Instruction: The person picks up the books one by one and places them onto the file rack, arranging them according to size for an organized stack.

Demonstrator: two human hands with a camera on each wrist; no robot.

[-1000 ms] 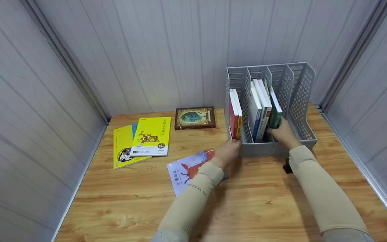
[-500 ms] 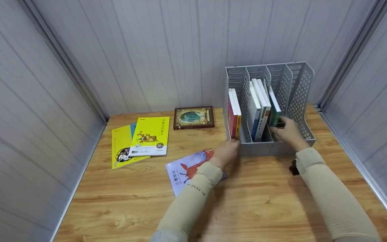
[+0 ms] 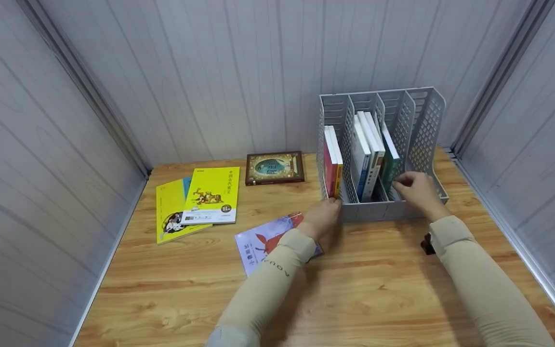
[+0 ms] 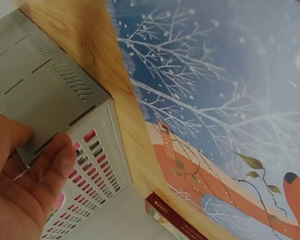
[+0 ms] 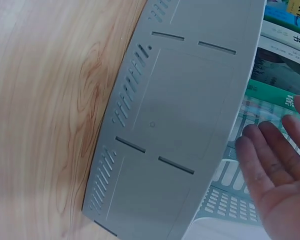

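Note:
A grey magazine rack (image 3: pixel 374 212) with upright compartments holds several books. My left hand (image 3: pixel 323 217) grips its front left corner; in the left wrist view the thumb and fingers (image 4: pixel 60 157) pinch the front lip. Inside the third compartment a green book (image 3: pixel 391 166) stands, leaning against the left divider. Beside its spine is my right hand (image 3: pixel 418 190), fingers loosely bent, holding nothing. The right wrist view shows those fingers (image 5: pixel 262 145) spread near the green spine (image 5: pixel 270 95). Red and yellow books (image 3: pixel 334 171) fill the first compartment, white ones (image 3: pixel 368 159) the second.
A picture book (image 3: pixel 268 236) with a red animal lies partly under the left forearm. Farther left are overlapping yellow books (image 3: pixel 215 193), and a brown hardcover (image 3: pixel 275 168) lies by the back wall. A small black object (image 3: pixel 427 244) sits near the right sleeve.
My right hand has let go of the green book and drawn back to the right of it; the book now stands in the third compartment. The left hand keeps its grip on the rack.

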